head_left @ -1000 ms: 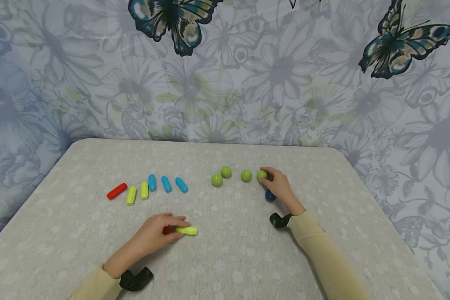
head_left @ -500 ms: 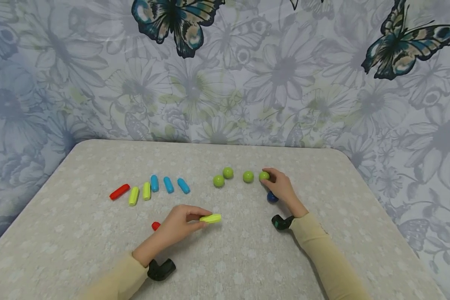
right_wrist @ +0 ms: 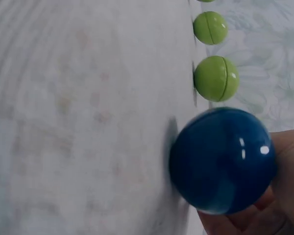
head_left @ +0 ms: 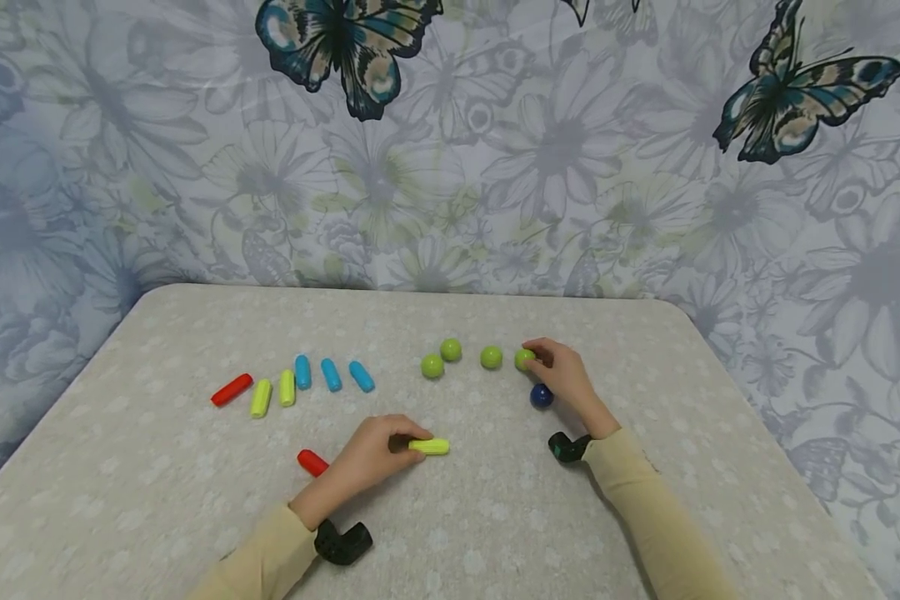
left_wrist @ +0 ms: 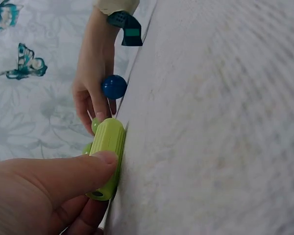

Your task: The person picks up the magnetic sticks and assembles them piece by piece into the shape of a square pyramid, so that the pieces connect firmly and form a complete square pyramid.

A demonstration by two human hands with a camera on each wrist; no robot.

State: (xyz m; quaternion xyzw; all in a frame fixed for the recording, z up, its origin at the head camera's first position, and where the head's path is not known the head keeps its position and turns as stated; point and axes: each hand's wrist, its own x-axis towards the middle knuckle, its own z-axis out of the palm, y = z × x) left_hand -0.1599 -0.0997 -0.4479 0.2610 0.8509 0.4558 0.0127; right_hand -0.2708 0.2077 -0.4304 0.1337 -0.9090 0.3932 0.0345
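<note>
My left hand (head_left: 371, 458) pinches a ribbed yellow-green cylinder (head_left: 431, 447) between thumb and fingers, low over the middle of the table. Up close in the left wrist view, the thumb lies along the cylinder's (left_wrist: 108, 139) side. At the right, my right hand (head_left: 564, 375) holds a green ball (head_left: 523, 359) by its fingertips, at the end of a row of green balls. Just below that hand sits a dark blue ball (head_left: 542, 396), which looms large in the right wrist view and covers the fingertips there. A red cylinder (head_left: 312, 462) lies partly hidden behind my left wrist.
Further left on the table (head_left: 495, 533) lie another red cylinder (head_left: 232, 390), two yellow-green ones (head_left: 261, 398) and three blue ones (head_left: 332, 375). Three more green balls (head_left: 491, 357) rest near the back. A flowered wall covering (head_left: 450, 192) rises behind the table's far edge.
My left hand has carried the yellow-green cylinder to the right, and the red cylinder it had covered now shows behind the wrist. The right hand stays at its green ball.
</note>
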